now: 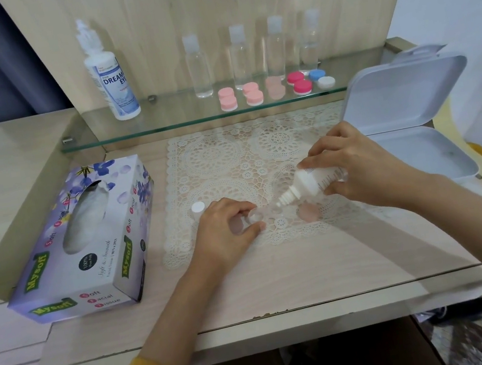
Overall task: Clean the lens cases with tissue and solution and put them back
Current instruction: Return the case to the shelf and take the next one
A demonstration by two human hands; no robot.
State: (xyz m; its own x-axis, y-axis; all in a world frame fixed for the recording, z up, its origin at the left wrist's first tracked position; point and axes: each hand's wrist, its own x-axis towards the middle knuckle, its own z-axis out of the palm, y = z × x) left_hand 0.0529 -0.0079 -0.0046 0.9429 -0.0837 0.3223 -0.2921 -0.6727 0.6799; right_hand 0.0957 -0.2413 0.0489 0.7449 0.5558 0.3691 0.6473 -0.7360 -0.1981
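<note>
At the centre of the frame, the left hand (pixel 225 229) pinches a clear lens case (pixel 257 216) on the lace mat (pixel 229 159); the right hand (pixel 360 163) grips a white solution bottle (pixel 312 183), tilted, nozzle toward the case.

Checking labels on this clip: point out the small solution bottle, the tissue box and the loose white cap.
small solution bottle (pixel 312 182), head view, white body
tissue box (pixel 72 301), head view, printed near end
loose white cap (pixel 198 207), head view, flat top

There are four clear bottles (pixel 198 69), five capped lens cases (pixel 253 93) and one opened lens case (pixel 256 215). Alongside are one large solution bottle (pixel 115 82), one small solution bottle (pixel 312 182), one tissue box (pixel 85 241) and one white hinged box (pixel 402 93)
</note>
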